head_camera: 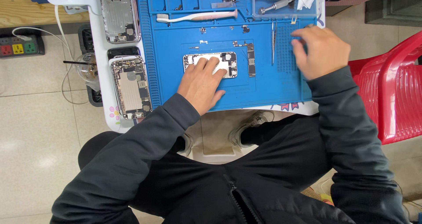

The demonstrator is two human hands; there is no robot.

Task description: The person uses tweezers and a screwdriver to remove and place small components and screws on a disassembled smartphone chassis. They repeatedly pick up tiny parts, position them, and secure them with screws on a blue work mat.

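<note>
— Covering the white counter (102,105), a blue mat (281,90) is seen above tiled floor.
— Three opened phones are counted; one (226,63) is pressed mid-mat by the spread left hand (200,85). The right hand (318,50) is curled, pinching nothing visible.

Dark long-sleeved zip jacket; dark trousers; grey shoes; bare hands

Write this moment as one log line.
left hand: flat on opened phone | right hand: over blue mat, beside tweezers

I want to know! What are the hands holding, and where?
The left hand presses flat on the opened phone. The right hand hovers over the blue mat, apparently empty.
</note>
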